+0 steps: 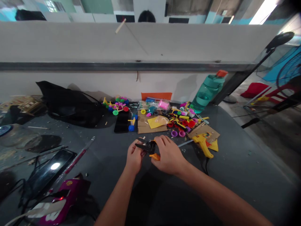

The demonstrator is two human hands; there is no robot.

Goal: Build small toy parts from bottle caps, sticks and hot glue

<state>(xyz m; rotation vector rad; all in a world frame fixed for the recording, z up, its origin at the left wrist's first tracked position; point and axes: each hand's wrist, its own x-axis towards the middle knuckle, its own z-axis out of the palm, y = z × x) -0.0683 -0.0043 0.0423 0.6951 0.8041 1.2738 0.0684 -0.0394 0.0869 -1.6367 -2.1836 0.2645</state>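
My right hand (169, 155) is closed around the orange handles of a pair of black-headed cutting pliers (147, 146). The jaws point left, over my left hand (134, 159). That hand has its fingers pinched right beside the jaws; a small pale tip shows above them, but most of what they hold is hidden. Beyond my hands lies a piece of cardboard (152, 128) bearing a yellow sheet (155, 122). Purple bottle caps (182, 133) lie just past my right hand. A yellow glue gun (204, 145) rests to its right, on another cardboard piece.
Colourful caps and small parts (184, 119) are heaped at the back. A teal bottle (207, 92) leans by the partition. A black phone (121, 121), a black bag (70, 106), a dark tablet-like device (53, 171) and a magenta power box (68, 196) with cables are to the left.
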